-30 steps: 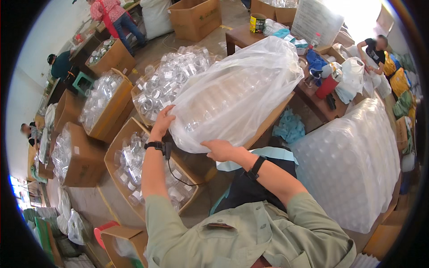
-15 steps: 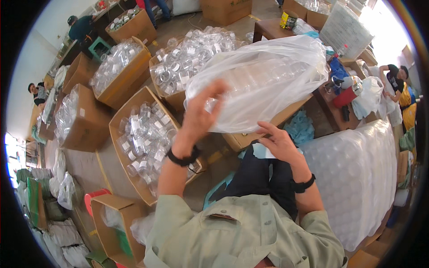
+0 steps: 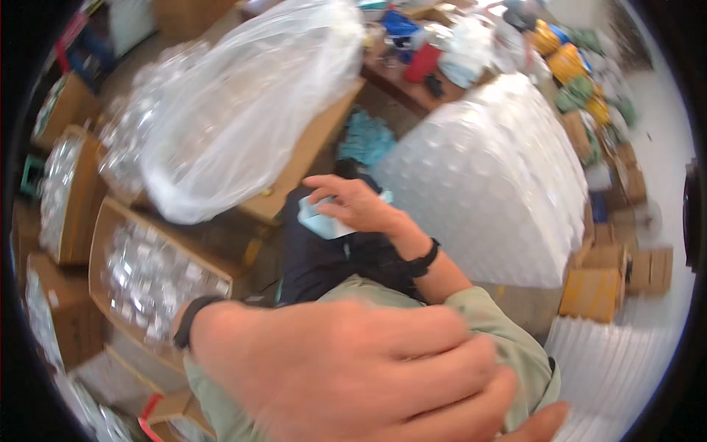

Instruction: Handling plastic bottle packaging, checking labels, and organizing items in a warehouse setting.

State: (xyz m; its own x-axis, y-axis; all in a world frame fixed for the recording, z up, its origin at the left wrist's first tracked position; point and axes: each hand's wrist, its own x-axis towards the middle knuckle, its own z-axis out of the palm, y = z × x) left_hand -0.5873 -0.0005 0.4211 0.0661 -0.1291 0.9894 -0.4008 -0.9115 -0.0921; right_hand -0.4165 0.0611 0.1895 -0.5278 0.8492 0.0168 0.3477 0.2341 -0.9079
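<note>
- Clear bag (image 3: pixel 243 110) rests on a carton (image 3: pixel 309 158), apparently for support.
- Right hand (image 3: pixel 355 205), right of the bag's near end, over blue cloth (image 3: pixel 318 221): fingers loosely spread.
- Left hand (image 3: pixel 353 361), nearer the camera: fingers bent; blurred, pinch uncertain.

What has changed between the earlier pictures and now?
Both hands have let go of the translucent white plastic bag. The left hand has come up close to the camera, rightward across the body; the right hand has drawn back over the dark trousers. The view has turned right. The bag still lies over the brown cardboard box.
</note>
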